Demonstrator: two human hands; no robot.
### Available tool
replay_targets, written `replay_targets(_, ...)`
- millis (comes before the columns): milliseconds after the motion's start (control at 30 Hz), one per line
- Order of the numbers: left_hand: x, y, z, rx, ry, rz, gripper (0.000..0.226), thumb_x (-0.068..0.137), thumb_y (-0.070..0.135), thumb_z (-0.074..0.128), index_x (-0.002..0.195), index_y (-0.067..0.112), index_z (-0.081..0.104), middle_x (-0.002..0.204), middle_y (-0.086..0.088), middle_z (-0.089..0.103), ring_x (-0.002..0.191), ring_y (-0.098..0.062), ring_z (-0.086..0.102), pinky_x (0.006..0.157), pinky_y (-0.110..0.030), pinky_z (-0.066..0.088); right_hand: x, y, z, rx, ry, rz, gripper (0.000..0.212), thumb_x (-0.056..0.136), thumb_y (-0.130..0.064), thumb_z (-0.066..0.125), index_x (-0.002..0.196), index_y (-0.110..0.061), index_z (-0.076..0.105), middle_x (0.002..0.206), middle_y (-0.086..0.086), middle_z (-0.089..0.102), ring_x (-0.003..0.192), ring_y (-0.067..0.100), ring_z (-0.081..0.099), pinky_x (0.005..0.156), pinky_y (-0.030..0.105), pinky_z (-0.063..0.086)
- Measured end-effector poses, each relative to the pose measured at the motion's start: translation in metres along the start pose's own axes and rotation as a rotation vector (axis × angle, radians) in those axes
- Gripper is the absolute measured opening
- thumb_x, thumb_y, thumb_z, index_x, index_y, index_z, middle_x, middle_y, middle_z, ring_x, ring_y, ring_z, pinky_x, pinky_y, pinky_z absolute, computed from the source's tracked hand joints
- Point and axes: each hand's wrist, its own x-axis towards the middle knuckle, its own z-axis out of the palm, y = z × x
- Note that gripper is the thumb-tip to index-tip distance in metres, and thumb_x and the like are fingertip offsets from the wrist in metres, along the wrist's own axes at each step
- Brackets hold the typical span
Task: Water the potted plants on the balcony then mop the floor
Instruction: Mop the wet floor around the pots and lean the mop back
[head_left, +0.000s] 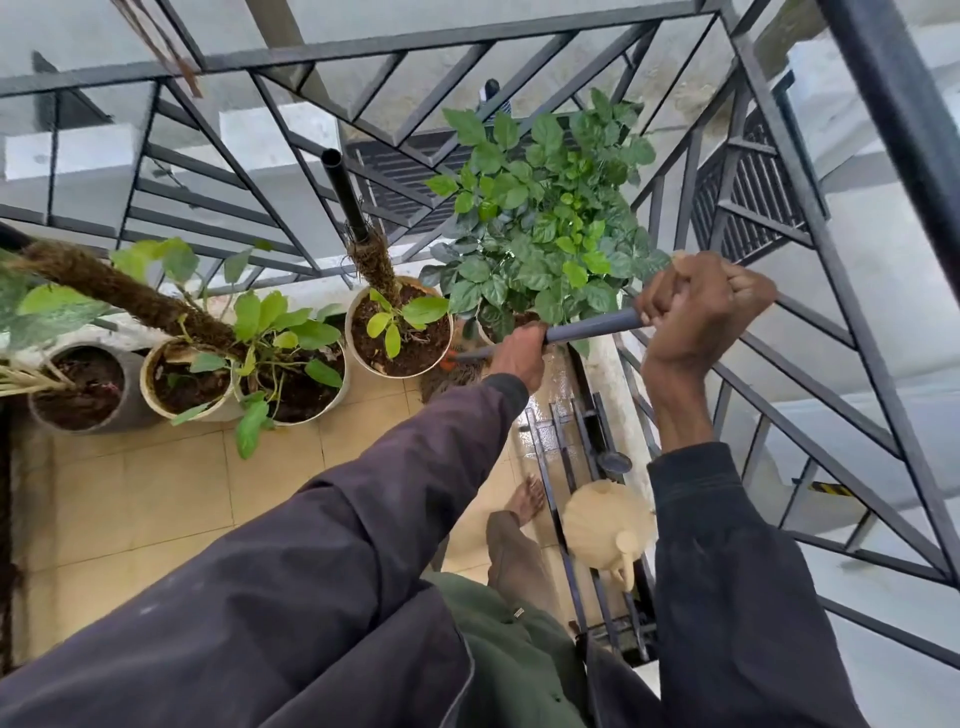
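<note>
I hold a grey mop handle (589, 327) with both hands. My right hand (701, 301) grips its upper end near the railing. My left hand (519, 356) grips it lower down. The mop head (447, 376), brownish with an orange fitting, lies on the tiled floor (156, 488) beside a white pot (400, 332). Several potted plants stand along the balcony edge, the bushiest (545, 223) in the corner. A cream watering can (608, 525) sits on the floor by the right railing.
Dark metal railing (810, 322) encloses the balcony at the back and right. The tiles near the right railing (550, 410) look wet and shiny. My bare foot (527, 499) stands close to the watering can. A moss pole (130, 296) leans over the left pots.
</note>
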Motion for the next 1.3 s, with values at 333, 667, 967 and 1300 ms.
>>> replay_targets(333, -0.062, -0.036, 0.021, 0.124, -0.045, -0.061, 0.023, 0.099, -0.001, 0.05, 0.115, 0.013, 0.06, 0.101, -0.009, 0.068, 0.091, -0.029, 0.063, 0.074, -0.036, 0.04, -0.029, 0.021, -0.03, 0.023, 0.015, 0.157, 0.042, 0.078, -0.001, 0.051, 0.042, -0.022, 0.042, 0.038, -0.003, 0.027, 0.034, 0.012, 0.028, 0.049, 0.025, 0.028)
replay_targets(667, -0.074, -0.026, 0.026, 0.09, -0.035, 0.064, 0.024, 0.094, -0.005, 0.054, 0.107, 0.015, 0.056, 0.098, -0.007, 0.066, 0.084, -0.034, 0.065, 0.075, -0.05, 0.055, -0.041, -0.007, -0.046, 0.169, -0.037, -0.013, 0.035, 0.076, -0.005, 0.055, 0.048, -0.017, 0.039, 0.039, -0.004, 0.026, 0.033, 0.012, 0.024, 0.05, 0.021, 0.028)
replay_targets(967, -0.009, 0.001, 0.012, -0.027, 0.041, 0.167, 0.03, 0.093, -0.016, 0.049, 0.113, 0.002, 0.06, 0.113, -0.017, 0.065, 0.096, -0.038, 0.067, 0.084, -0.052, 0.055, -0.031, 0.002, -0.022, 0.166, -0.098, -0.23, 0.036, 0.077, 0.002, 0.052, 0.055, -0.025, 0.045, 0.044, -0.01, 0.029, 0.036, 0.01, 0.026, 0.054, 0.023, 0.03)
replay_targets(1300, 0.025, -0.006, -0.004, -0.101, -0.021, 0.05, 0.015, 0.103, 0.011, 0.053, 0.116, 0.003, 0.058, 0.11, -0.015, 0.065, 0.092, -0.033, 0.066, 0.085, -0.049, 0.055, -0.005, 0.014, 0.012, -0.007, -0.002, -0.075, 0.05, 0.081, 0.004, 0.051, 0.043, -0.029, 0.047, 0.041, -0.011, 0.031, 0.037, 0.012, 0.028, 0.044, 0.026, 0.028)
